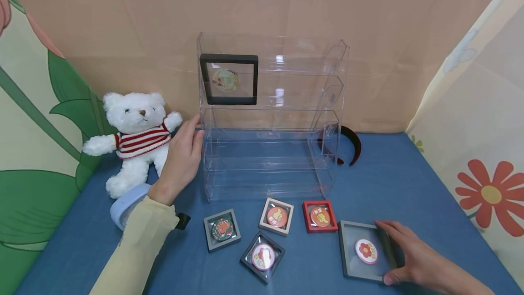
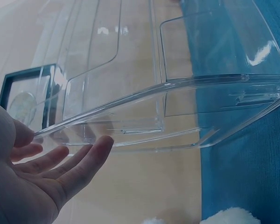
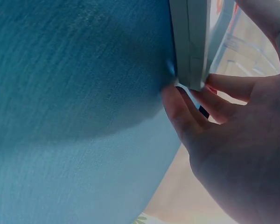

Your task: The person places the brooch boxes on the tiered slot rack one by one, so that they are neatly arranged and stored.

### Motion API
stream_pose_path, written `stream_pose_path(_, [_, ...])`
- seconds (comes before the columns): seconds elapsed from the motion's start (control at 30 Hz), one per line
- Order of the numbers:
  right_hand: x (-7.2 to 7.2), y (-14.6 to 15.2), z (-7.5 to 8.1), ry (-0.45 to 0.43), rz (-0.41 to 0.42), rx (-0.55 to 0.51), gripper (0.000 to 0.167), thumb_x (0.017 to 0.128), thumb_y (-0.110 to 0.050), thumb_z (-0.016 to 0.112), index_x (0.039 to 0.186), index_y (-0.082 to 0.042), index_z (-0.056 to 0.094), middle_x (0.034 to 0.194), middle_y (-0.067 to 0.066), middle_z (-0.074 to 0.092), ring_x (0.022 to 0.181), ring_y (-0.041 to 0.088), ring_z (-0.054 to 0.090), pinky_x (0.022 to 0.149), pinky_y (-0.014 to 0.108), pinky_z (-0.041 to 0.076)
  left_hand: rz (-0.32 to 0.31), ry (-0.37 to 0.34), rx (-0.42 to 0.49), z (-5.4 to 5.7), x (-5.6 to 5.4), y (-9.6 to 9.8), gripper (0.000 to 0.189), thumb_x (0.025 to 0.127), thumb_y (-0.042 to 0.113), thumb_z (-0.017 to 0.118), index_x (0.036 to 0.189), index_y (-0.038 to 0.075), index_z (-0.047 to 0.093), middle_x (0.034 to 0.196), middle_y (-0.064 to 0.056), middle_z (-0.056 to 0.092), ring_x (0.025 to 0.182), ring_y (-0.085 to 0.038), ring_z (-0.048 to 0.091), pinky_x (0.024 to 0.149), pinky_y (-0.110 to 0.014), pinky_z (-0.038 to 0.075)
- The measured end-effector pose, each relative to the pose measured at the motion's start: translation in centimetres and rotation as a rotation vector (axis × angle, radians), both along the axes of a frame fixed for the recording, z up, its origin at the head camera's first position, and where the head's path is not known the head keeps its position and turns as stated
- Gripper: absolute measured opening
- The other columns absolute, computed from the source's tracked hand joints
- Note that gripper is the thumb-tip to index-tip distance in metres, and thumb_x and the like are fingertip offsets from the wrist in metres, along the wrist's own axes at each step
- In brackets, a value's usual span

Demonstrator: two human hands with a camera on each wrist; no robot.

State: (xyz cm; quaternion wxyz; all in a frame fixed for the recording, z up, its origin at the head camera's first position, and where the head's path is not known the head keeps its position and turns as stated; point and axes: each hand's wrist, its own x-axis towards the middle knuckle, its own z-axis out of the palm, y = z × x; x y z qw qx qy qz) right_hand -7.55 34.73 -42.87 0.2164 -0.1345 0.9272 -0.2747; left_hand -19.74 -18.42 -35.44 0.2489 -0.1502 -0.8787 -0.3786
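A clear acrylic tiered rack (image 1: pixel 270 172) stands at the middle of the table. My left hand (image 1: pixel 182 158) rests against its left side, fingers fairly straight; in the left wrist view the thumb lies at the edge of the rack's clear side panel (image 2: pixel 186 86). My right hand (image 1: pixel 413 258) holds a large grey display frame (image 1: pixel 345 251) at its right side, thumb at the near corner and fingertips at the far corner. Inside that frame is a round badge (image 1: pixel 366 251) with a red flower. On the rack's upper left, a black display frame (image 1: pixel 254 81) stands upright.
In front of the rack lie smaller framed badges: a grey one (image 1: pixel 222 230), a pale one (image 1: pixel 276 216), a red one (image 1: pixel 320 216) and a dark one (image 1: pixel 262 256). A white teddy bear (image 1: pixel 141 140) sits at the left. Behind the rack's right side lies a dark headband (image 1: pixel 355 142).
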Motion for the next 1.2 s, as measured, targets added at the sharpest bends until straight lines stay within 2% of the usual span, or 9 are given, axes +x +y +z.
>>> stream_pose_path(0.2, [0.2, -0.3, 0.0, 0.100, 0.009, 0.001, 0.108, 0.066, -0.044, 0.093, 0.147, 0.001, 0.038, 0.139, 0.022, 0.039, 0.118, 0.043, 0.046, 0.090, 0.065, 0.049, 0.000, -0.001, 0.003, 0.1, 0.1, 0.0, 0.044, 0.109, 0.012, 0.043, 0.149, -0.007, 0.040, 0.141, -0.026, 0.050, 0.127, -0.042, 0.050, 0.105, -0.060, 0.041])
stream_pose_path(0.33, [0.3, -0.5, 0.0, 0.125, -0.017, -0.013, 0.105, 0.064, -0.045, 0.094, 0.144, -0.002, 0.040, 0.136, 0.020, 0.037, 0.115, 0.039, 0.047, 0.087, 0.058, 0.054, 0.006, 0.001, 0.001, 0.1, 0.0, -0.1, 0.044, 0.109, 0.012, 0.043, 0.149, -0.007, 0.040, 0.141, -0.026, 0.050, 0.127, -0.041, 0.051, 0.106, -0.059, 0.041])
stream_pose_path(0.47, [0.4, -0.5, 0.1, 0.094, -0.034, -0.028, 0.103, 0.066, -0.042, 0.094, 0.144, -0.002, 0.038, 0.136, 0.023, 0.037, 0.114, 0.040, 0.048, 0.085, 0.052, 0.056, 0.002, -0.002, 0.001, 0.1, 0.0, 0.0, 0.044, 0.109, 0.012, 0.043, 0.149, -0.008, 0.040, 0.141, -0.026, 0.050, 0.127, -0.041, 0.051, 0.105, -0.059, 0.041])
stream_pose_path(0.63, [0.2, -0.3, 0.3, 0.019, -0.054, -0.027, 0.104, 0.068, -0.042, 0.093, 0.145, -0.002, 0.035, 0.137, 0.025, 0.039, 0.107, 0.034, 0.053, 0.078, 0.035, 0.057, -0.003, -0.010, 0.004, 0.1, 0.1, 0.0, 0.044, 0.109, 0.012, 0.043, 0.149, -0.008, 0.039, 0.142, -0.026, 0.050, 0.129, -0.042, 0.049, 0.106, -0.060, 0.040])
stream_pose_path(0.77, [-0.1, 0.2, 0.4, 0.005, -0.041, -0.045, 0.105, 0.068, -0.040, 0.093, 0.145, 0.001, 0.035, 0.137, 0.027, 0.044, 0.103, 0.031, 0.056, 0.073, 0.026, 0.055, -0.002, -0.016, 0.003, 0.1, 0.2, 0.0, 0.045, 0.109, 0.012, 0.043, 0.149, -0.007, 0.039, 0.142, -0.027, 0.049, 0.129, -0.042, 0.049, 0.106, -0.060, 0.040])
stream_pose_path(0.9, [-0.3, 0.7, 0.4, 0.017, -0.012, -0.078, 0.102, 0.069, -0.036, 0.093, 0.144, 0.004, 0.036, 0.135, 0.027, 0.047, 0.104, 0.032, 0.056, 0.075, 0.028, 0.057, 0.004, -0.020, -0.001, 0.0, 0.1, 0.0, 0.045, 0.109, 0.012, 0.043, 0.150, -0.007, 0.039, 0.143, -0.026, 0.049, 0.130, -0.041, 0.049, 0.107, -0.059, 0.040])
stream_pose_path(1.03, [-0.5, 1.3, 0.4, -0.007, -0.012, -0.119, 0.096, 0.073, -0.031, 0.092, 0.144, 0.005, 0.038, 0.134, 0.027, 0.048, 0.104, 0.032, 0.057, 0.076, 0.032, 0.058, 0.003, -0.018, -0.003, 0.0, 0.1, 0.0, 0.045, 0.109, 0.012, 0.043, 0.150, -0.007, 0.038, 0.143, -0.026, 0.049, 0.130, -0.042, 0.049, 0.107, -0.059, 0.040])
stream_pose_path(1.2, [-0.7, 1.9, 0.7, -0.036, -0.020, -0.144, 0.087, 0.077, -0.034, 0.087, 0.143, 0.004, 0.044, 0.131, 0.024, 0.052, 0.098, 0.025, 0.060, 0.076, 0.029, 0.058, 0.005, -0.010, -0.005, 0.0, 0.1, 0.0, 0.045, 0.109, 0.011, 0.044, 0.149, -0.008, 0.039, 0.142, -0.027, 0.049, 0.130, -0.042, 0.049, 0.107, -0.059, 0.040])
